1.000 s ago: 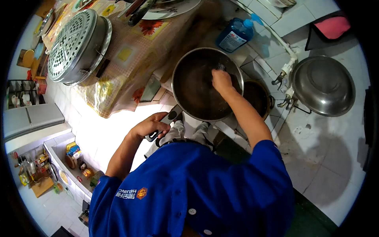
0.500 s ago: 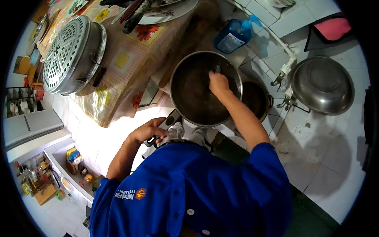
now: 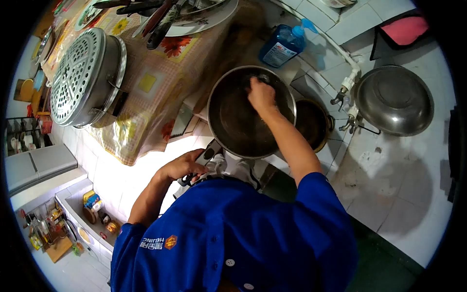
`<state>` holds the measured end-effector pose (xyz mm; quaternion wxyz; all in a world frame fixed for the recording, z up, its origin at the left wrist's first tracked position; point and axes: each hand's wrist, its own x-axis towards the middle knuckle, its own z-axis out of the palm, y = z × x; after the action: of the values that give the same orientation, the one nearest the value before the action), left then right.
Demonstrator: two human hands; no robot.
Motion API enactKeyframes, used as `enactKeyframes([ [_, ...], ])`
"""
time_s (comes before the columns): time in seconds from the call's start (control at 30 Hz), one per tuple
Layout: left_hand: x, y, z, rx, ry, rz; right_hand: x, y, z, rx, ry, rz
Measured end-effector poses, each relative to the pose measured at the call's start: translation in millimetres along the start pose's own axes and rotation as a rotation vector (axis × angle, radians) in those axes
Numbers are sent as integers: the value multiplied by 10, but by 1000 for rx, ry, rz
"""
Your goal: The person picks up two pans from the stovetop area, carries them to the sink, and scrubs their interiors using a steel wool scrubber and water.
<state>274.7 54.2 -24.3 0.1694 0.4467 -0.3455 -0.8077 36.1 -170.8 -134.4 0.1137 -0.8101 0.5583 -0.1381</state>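
Note:
A deep, dark frying pan point(image 3: 233, 119) with a pale metal rim is in front of me, tilted slightly. My left hand point(image 3: 184, 165) is wrapped round its long handle point(image 3: 209, 152). Inside the pan, my right hand point(image 3: 262, 97) is closed and pressed to the far part of the inner wall. Something small and dark shows by its fingertips, too unclear to name. Partly hidden behind the pan's right side is a second, brownish pan point(image 3: 311, 125).
A blue pump bottle point(image 3: 282, 46) stands beyond the pan. At right are taps point(image 3: 346, 92) and an upturned metal basin point(image 3: 395, 100). On the left, a table with a patterned cloth point(image 3: 146, 104) bears a perforated steamer pot point(image 3: 80, 78), a plate point(image 3: 214, 22) and several knives point(image 3: 163, 27).
My right hand has shifted left and slightly farther along the pan's inside. The left hand keeps its hold on the handle. The whole view has shifted a little.

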Motion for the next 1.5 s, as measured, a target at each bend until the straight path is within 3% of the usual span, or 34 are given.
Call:
enactKeyframes([
  [0.1, 11, -45, 0, -94, 9, 20, -389, 248, -75, -120, -228, 80],
  [0.17, 19, -39, -24, -98, -5, 23, -702, 122, -115, -78, -496, 57],
  [0.23, 22, 2, -35, -97, -20, 21, -907, -114, -219, 204, -584, -202],
  [0.3, -4, 77, -45, -112, -14, -35, -879, -399, -222, 403, -562, -325],
  [0.37, -2, 74, -54, -85, -12, -52, -684, -546, -130, 541, -253, -500],
  [0.43, 13, 93, -52, 1, -14, -56, -333, -574, 21, 220, -99, -453],
  [0.5, 5, 135, -8, 33, -7, -54, -34, -369, -53, 89, 101, -323],
  [0.57, 9, 137, -1, 55, 0, -49, 77, 38, -33, -32, 77, -98],
  [0.7, 31, 41, -8, -32, 3, 3, -524, 309, 28, -184, -320, 102],
  [0.77, 35, 66, 6, -50, -10, 12, -794, 152, -30, -20, -512, -53],
  [0.83, 13, 169, 22, -66, -10, -33, -868, -136, -104, 205, -554, -268],
  [0.9, 28, 141, -7, -52, -5, -48, -725, -435, -217, 383, -345, -491],
  [0.97, 26, 140, 4, -13, -2, -59, -408, -540, -49, 242, -98, -564],
  [1.03, 26, 135, 16, 43, 15, -61, -76, -448, -116, 60, 128, -436],
  [1.1, 22, 139, 44, 88, 26, -56, 114, -100, -195, -107, 168, -193],
  [1.23, 31, 118, 47, 21, 39, -30, -389, 347, -71, -157, -293, 103],
  [1.3, 51, 108, 43, 10, 27, -26, -667, 133, -138, -68, -500, 45],
  [1.37, 32, 138, 51, 23, 31, -50, -761, -83, -181, 164, -604, -232],
  [1.43, 26, 169, 66, 16, 38, -28, -658, -347, -230, 284, -456, -531],
  [1.5, 12, 215, 99, 56, 57, -59, -383, -566, -270, 195, -253, -587],
])
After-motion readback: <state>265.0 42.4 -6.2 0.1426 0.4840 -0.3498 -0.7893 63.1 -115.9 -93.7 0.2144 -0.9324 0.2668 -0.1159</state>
